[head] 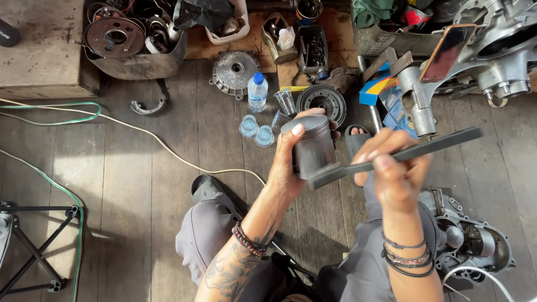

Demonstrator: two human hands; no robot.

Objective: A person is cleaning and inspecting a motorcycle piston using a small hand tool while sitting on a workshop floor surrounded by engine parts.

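Left hand: my left hand [291, 162] is wrapped around a grey metal piston [313, 146], thumb on its flat top, holding it up above the wooden floor [128, 179].
Right hand: my right hand [394, 173] is closed on a long flat file [394, 156].
File: its near end touches the piston's lower side.
Below: a water bottle [257, 92] stands on the floor, with an engine casing [475, 240] beside my right knee.
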